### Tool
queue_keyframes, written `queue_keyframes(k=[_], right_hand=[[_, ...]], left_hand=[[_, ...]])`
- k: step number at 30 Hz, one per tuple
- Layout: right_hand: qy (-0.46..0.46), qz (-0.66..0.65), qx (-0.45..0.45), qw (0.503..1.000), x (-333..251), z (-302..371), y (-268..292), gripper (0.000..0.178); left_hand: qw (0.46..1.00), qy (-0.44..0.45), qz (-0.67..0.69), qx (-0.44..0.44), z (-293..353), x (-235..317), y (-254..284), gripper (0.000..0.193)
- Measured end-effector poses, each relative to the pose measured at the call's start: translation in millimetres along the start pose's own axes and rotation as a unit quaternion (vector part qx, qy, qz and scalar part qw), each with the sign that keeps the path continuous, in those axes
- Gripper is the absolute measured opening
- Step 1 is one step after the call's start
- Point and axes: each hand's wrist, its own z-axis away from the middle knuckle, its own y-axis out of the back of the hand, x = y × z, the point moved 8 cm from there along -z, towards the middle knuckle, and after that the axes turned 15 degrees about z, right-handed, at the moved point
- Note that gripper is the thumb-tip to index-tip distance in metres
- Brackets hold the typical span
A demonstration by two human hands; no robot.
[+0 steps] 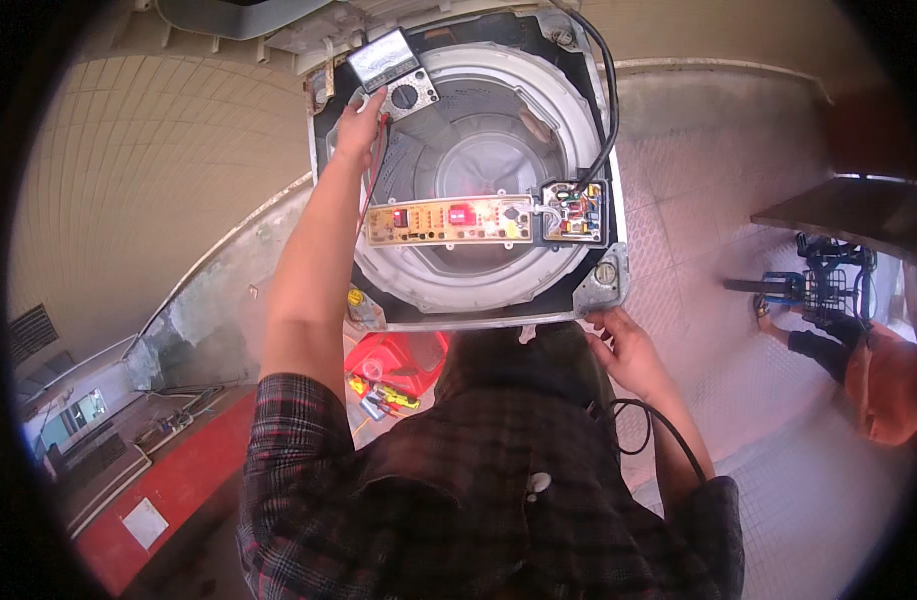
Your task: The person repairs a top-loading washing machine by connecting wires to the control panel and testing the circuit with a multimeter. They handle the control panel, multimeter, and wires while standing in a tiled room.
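Observation:
My left hand (357,127) is closed around the lower edge of an analog multimeter (383,59) with a round dial, tilted over the far left rim of a top-load washing machine. Red and black test leads (379,160) hang below it. A long circuit board (433,233) with lit red displays lies across the white tub ring (408,283). Beside it sits a small boxed power board (575,212) with a thick black cable (610,90). My right hand (629,352) is at the machine's near right corner, thumb and fingers apart, fingertips at the edge.
A red plastic container (418,357) and several yellow-handled tools (386,395) lie below the machine's near left corner. A black cord (668,418) loops by my right forearm. Right, a person in orange (883,385) reaches toward a blue bicycle (828,285). A wall stands left.

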Motion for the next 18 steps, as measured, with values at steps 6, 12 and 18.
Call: queue_keyframes(k=[6, 12, 18], right_hand=[[-0.003, -0.017, -0.010, 1.000, 15.0, -3.1, -2.2, 0.024], [-0.003, 0.015, -0.014, 1.000, 4.4, -5.4, -14.6, 0.023], [-0.009, 0.006, -0.022, 1.000, -16.5, -20.0, -21.8, 0.023]], left_hand=[[0.999, 0.010, 0.048, 0.022, -24.7, 0.2, -19.0, 0.079], [0.985, -0.094, -0.133, 0.053, -38.5, 15.0, -10.3, 0.095], [0.995, -0.031, 0.090, -0.007, -40.7, 20.1, -27.9, 0.058]])
